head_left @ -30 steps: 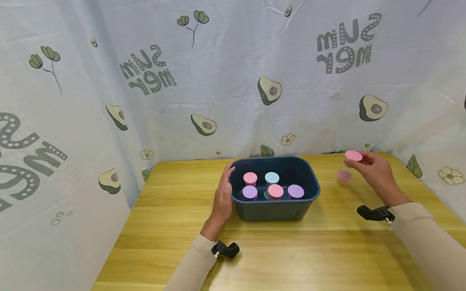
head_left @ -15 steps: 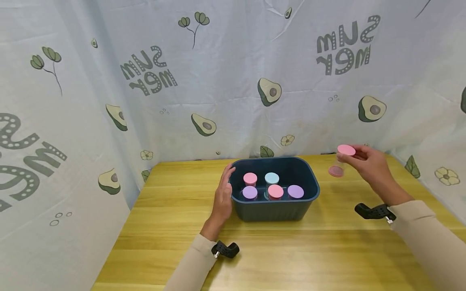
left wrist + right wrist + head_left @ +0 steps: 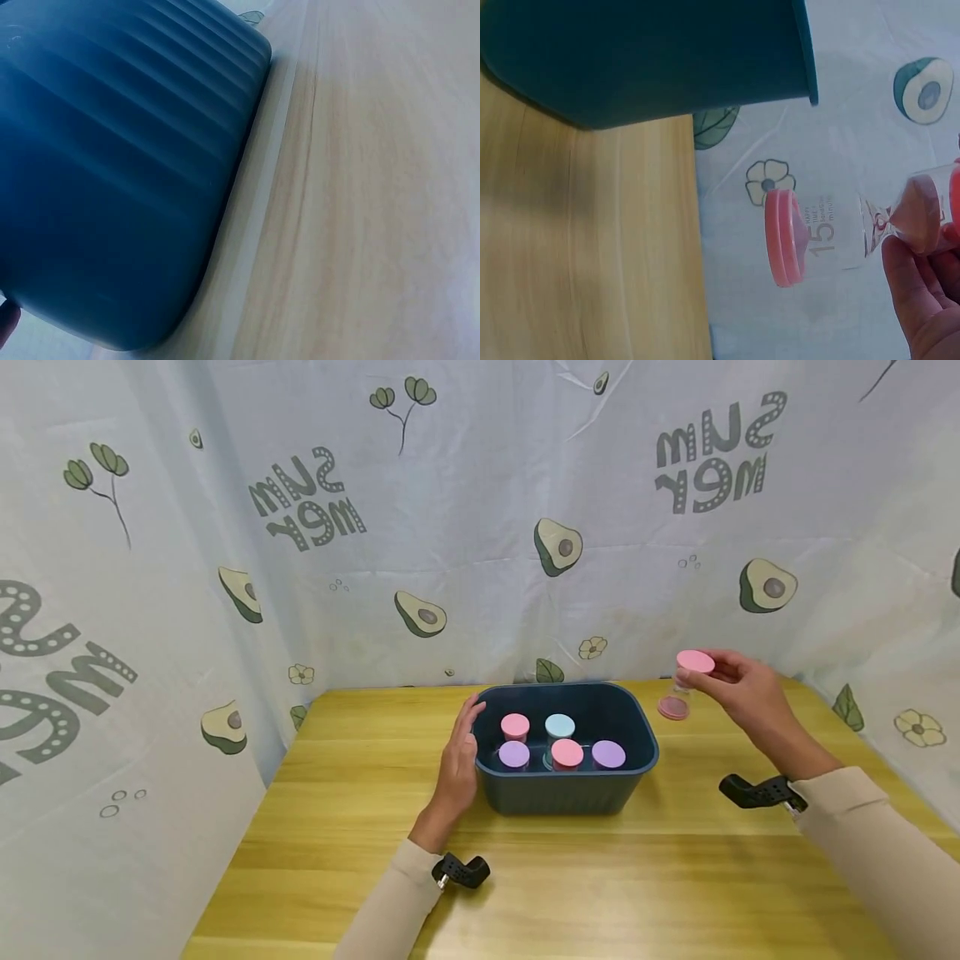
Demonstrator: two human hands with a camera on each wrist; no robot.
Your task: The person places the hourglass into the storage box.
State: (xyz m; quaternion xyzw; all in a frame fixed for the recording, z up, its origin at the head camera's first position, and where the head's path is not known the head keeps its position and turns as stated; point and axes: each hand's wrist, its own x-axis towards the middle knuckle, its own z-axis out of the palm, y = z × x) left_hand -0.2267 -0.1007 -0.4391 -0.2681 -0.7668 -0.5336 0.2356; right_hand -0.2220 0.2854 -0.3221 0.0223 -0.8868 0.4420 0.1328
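Note:
My right hand [image 3: 752, 700] pinches an hourglass [image 3: 832, 236] near its upper end, holding it nearly upright in the air to the right of a dark blue plastic bin [image 3: 562, 795]. The timer has pink end caps [image 3: 695, 662], clear bulbs marked "15" and pink sand mostly in the upper bulb. My left hand [image 3: 455, 768] rests along the bin's left side, fingers extended at the rim. Inside the bin stand two pink-capped timers [image 3: 567, 754], two purple-capped timers [image 3: 608, 755] and a light blue-capped timer [image 3: 560, 725]; their lower parts are partly hidden.
The bin stands on a wood-grain table [image 3: 337, 827], towards its back edge. A pale curtain [image 3: 480, 527] printed with avocados and lettering hangs right behind the table and along both sides. Each wrist carries a black camera mount [image 3: 461, 870].
My right hand has brought the hourglass leftward and slightly up, closer to the bin. The left hand and the bin have stayed in place.

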